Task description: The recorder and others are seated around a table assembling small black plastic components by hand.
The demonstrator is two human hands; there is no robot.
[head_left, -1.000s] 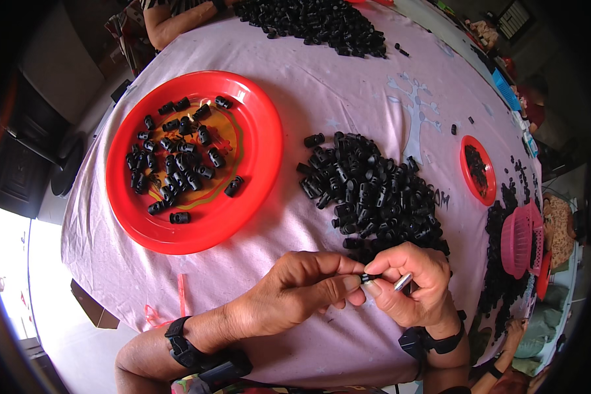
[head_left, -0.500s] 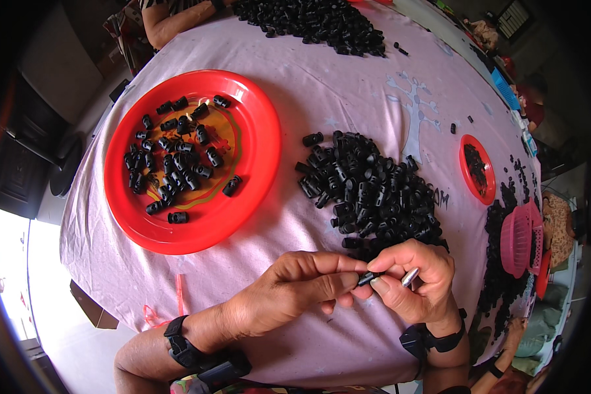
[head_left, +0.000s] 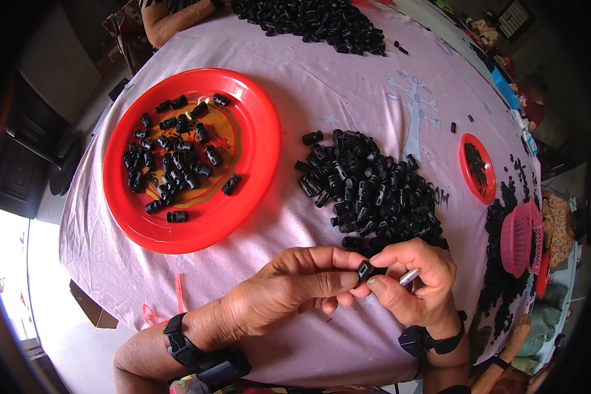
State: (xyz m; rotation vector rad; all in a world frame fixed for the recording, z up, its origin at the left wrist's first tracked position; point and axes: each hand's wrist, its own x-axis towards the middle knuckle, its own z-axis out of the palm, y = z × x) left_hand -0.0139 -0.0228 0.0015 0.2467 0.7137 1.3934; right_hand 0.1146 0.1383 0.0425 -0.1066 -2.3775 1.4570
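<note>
My left hand [head_left: 295, 279] pinches a small black cord lock [head_left: 364, 269] between thumb and forefinger, with the hole in its side facing up. On the other side of that part, the thumb and forefinger of my right hand [head_left: 417, 282] come up close to it; whether they touch it I cannot tell. A short silver metal rod [head_left: 410, 276] is tucked in my right fingers, its lower end hidden. Just beyond both hands spreads a pile of black cord locks [head_left: 374, 187]. To the left, a red plate [head_left: 256, 190] carries several more of them.
Another heap of black parts [head_left: 315, 23] lies at the far edge, near another person's arm [head_left: 184, 23]. On the right are a small red dish [head_left: 467, 180], a pink basket [head_left: 517, 240] and scattered black pieces. A pink cloth [head_left: 335, 79] covers the table.
The cord lock has turned in my fingers, from lying slantwise to standing more upright with its hole showing. Both hands stay in nearly the same place.
</note>
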